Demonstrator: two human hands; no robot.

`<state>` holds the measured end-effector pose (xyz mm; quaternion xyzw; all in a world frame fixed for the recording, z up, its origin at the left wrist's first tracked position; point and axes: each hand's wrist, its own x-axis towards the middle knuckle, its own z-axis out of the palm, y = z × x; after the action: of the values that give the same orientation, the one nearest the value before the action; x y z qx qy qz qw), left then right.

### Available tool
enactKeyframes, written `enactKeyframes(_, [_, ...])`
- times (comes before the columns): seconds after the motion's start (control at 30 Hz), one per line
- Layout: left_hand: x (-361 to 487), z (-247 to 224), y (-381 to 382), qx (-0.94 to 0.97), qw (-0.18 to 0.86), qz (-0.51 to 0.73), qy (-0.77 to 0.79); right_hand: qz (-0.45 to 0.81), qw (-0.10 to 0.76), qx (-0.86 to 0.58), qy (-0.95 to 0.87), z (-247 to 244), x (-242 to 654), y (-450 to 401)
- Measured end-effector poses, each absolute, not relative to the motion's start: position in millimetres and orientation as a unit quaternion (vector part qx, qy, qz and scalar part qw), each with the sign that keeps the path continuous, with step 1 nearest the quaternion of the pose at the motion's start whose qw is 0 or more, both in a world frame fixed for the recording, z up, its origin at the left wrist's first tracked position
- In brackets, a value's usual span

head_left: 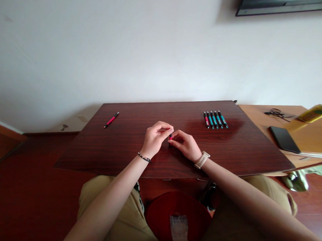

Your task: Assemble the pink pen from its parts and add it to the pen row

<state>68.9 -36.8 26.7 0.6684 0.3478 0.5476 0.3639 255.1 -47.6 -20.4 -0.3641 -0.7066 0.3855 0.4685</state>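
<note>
Over the middle of the dark wooden table (137,162), a pink and black pen (170,138) is held between my two hands. My left hand (155,136), with a dark beaded bracelet at its wrist, pinches the pen's upper end. Lower down, the thumb and fingers of my right hand (185,145) close on the pink barrel; a pale watch is on that wrist. The pen looks roughly upright, and the fingers hide much of it. Another pink and black pen (111,120) lies slanted at the far left of the table.
A row of several pens, one pink (206,120) and the others teal (216,119), lies at the back right. On the lighter side table (261,115) are a phone (284,139), a black cable (276,113) and a yellow can (315,113). Below is a red stool (156,213).
</note>
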Motion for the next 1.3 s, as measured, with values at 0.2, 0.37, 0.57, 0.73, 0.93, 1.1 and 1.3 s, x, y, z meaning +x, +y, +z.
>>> enactKeyframes(0.2, [66,34,-40,0.696,0.361,0.518,0.342,0.389,0.470,-0.359,-0.706,-19,256,-49])
enactKeyframes(0.37, [65,37,-41,0.713,0.359,0.500,0.336,0.375,0.468,-0.357,-0.716,-19,257,-49])
enactKeyframes(0.57, [65,38,-43,0.704,0.369,0.501,0.340,0.334,0.468,-0.368,-0.731,-18,258,-50])
enactKeyframes(0.73, [64,33,-42,0.692,0.390,0.507,0.334,0.322,0.465,-0.378,-0.733,-15,258,-52])
enactKeyframes(0.93, [55,27,-38,0.690,0.391,0.509,0.336,0.341,0.477,-0.388,-0.711,-11,258,-55])
enactKeyframes(1.1, [35,20,-27,0.700,0.318,0.501,0.398,0.355,0.474,-0.387,-0.707,-13,259,-55])
enactKeyframes(1.3, [15,5,-14,0.739,0.222,0.432,0.468,0.357,0.497,-0.399,-0.683,-14,262,-52])
